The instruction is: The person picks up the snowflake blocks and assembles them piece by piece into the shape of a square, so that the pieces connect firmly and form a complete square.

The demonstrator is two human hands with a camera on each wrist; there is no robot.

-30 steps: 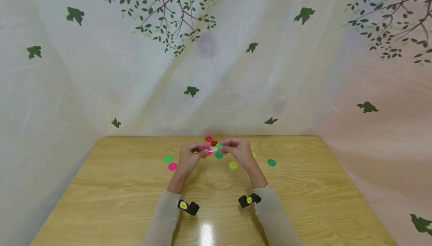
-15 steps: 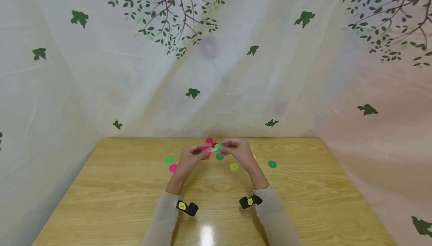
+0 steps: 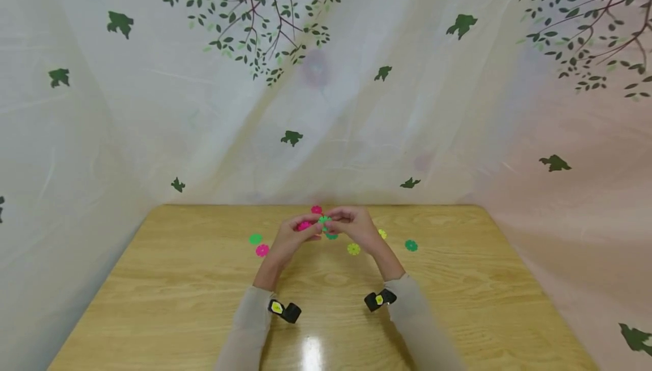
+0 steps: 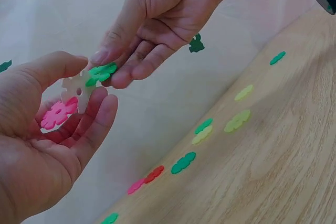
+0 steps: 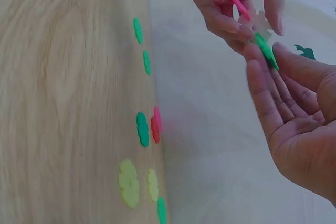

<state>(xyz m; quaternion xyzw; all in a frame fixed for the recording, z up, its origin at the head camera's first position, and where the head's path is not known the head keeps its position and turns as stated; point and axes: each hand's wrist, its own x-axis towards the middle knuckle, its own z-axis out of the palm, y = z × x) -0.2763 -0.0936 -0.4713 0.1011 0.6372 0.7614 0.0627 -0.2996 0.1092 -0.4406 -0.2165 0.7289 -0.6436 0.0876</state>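
Observation:
Above the far part of the table, my left hand (image 3: pixel 291 236) and right hand (image 3: pixel 359 229) meet over small flower-shaped plastic discs. In the left wrist view, the left thumb and fingers pinch a whitish disc (image 4: pixel 71 83). A pink disc (image 4: pixel 59 114) stands at an angle against it, near the left palm. My right thumb and fingertips pinch a green disc (image 4: pixel 101 73) that meets the whitish disc's edge. From the right wrist, the green disc (image 5: pixel 266 51) appears nearly edge-on. Fingers cover part of each joint, so how deep the discs are slotted cannot be told.
Loose flower discs lie around the hands: a light green disc (image 3: pixel 256 238) and a pink disc (image 3: pixel 262 250) to the left, a yellow disc (image 3: pixel 354 249) and a dark green disc (image 3: pixel 411 245) to the right. The wooden table (image 3: pixel 326 303) ends at a printed curtain (image 3: pixel 346 150).
Both hands stay close together, and the right fingertips have shifted slightly left with the green disc. The pink disc has tilted leftward, and the whitish disc is now hidden in the head view.

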